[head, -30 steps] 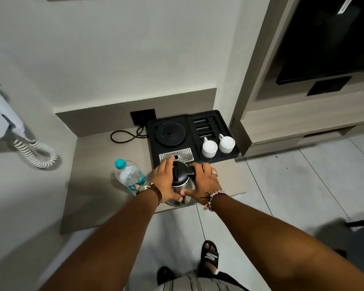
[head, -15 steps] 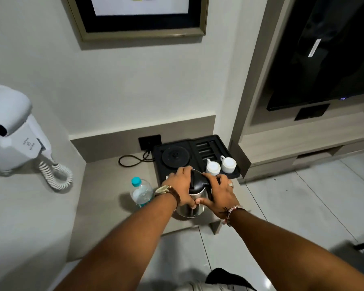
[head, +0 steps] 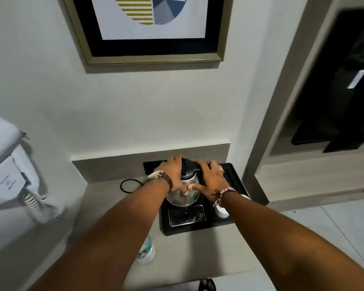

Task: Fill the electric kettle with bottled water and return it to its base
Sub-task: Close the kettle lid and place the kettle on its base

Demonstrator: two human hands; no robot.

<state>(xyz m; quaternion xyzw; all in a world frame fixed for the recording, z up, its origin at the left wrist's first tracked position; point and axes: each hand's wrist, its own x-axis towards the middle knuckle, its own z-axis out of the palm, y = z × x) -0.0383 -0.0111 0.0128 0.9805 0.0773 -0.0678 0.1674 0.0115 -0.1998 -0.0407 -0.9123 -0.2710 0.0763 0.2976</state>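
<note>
Both hands clamp the kettle (head: 184,189) over the tray (head: 232,175), left hand (head: 172,174) and right hand (head: 210,177) wrapped round it. Seating step, I'd say: next, lower it squarely onto its hidden base.

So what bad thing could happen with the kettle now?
Both hands, left hand and right hand, hide the base under the kettle, so it might land crooked and not sit properly. The right forearm passes just over a white cup, which could get knocked. The cord loops close by and might snag.
</note>
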